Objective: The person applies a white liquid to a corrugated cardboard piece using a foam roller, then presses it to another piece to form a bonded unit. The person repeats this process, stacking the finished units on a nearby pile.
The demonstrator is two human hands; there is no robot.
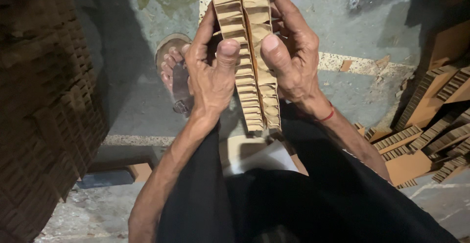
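Both hands grip a stack of notched brown cardboard strips (247,52), held on edge and running away from me toward the top of the view. My left hand (210,71) clasps the left side, its thumb pressed on the strips' notched edge. On the right side my right hand (291,57) does the same, thumb on top, fingers wrapped behind. A red thread circles the right wrist. The strips' far end runs out of view at the top.
A tall stack of interlocked cardboard dividers (44,106) fills the left. More loose notched strips and cardboard pieces (431,135) lie at the right. My sandalled foot (174,74) rests on the grey concrete floor (372,37). Dark trousers (293,199) cover my lap; a white sheet (264,159) lies below the strips.
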